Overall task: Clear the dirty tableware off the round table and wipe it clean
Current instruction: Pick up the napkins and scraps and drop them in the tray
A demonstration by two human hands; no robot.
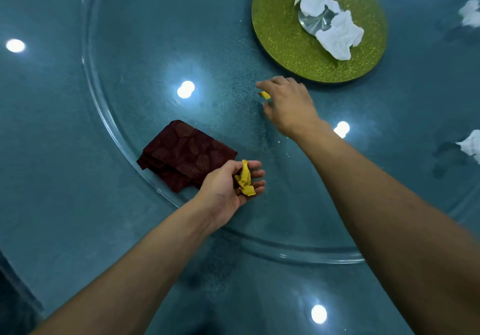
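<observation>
Gathering scraps: right hand (288, 106) pinched small yellow peel scrap (265, 95); left hand (233, 186) cupped yellow peel pieces (245, 178). Crumpled white tissues (337, 35) at one o'clock likely next.

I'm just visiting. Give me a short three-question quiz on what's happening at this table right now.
1. True or false: the left hand holds yellow scraps.
2. The crumpled white napkins lie on what?
A. the dark red folded cloth
B. the green glittery disc
C. the left palm
3. Fill in: the right hand pinches a small ______ scrap in its fingers.

Key: 1 true; 2 B; 3 yellow.
</observation>
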